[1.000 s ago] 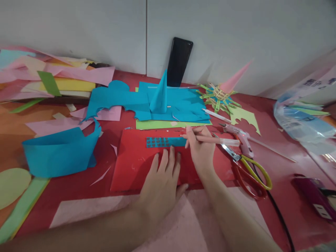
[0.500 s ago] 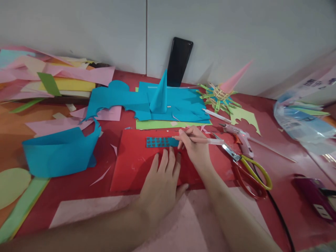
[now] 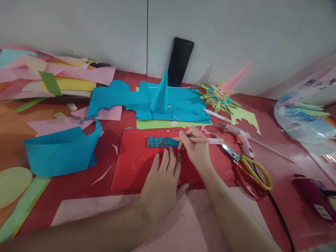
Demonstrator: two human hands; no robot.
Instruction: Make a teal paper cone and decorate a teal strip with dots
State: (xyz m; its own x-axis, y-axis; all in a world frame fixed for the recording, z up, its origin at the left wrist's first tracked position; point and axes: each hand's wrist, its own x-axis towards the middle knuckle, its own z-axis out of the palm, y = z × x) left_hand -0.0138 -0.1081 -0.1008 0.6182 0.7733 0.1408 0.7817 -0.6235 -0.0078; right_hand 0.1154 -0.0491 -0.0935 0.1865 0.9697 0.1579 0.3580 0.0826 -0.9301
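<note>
A small blue paper strip (image 3: 158, 141) with rows of dark marks on its left part lies on a red board (image 3: 131, 164). My right hand (image 3: 195, 147) is closed around a pen (image 3: 207, 140), its tip at the unmarked right part of the strip. Fingers outstretched, my left hand (image 3: 162, 178) lies flat on the board, fingertips just below the strip. A blue paper cone (image 3: 160, 96) stands on blue sheets (image 3: 189, 99) behind the board. To the left is a curved blue paper band (image 3: 57, 152).
Scissors (image 3: 236, 157) overlap the board's right side, beside a glue gun (image 3: 243, 140). A dark phone (image 3: 180, 61) leans on the wall. Paper scraps (image 3: 70, 73) pile up at left. A decorated pink cone (image 3: 236, 77) and a plastic bag (image 3: 301, 119) are at right.
The pen tip and my right hand have shifted very slightly along the strip. My left hand stays almost still, and the whole view has drifted a little to the right.
</note>
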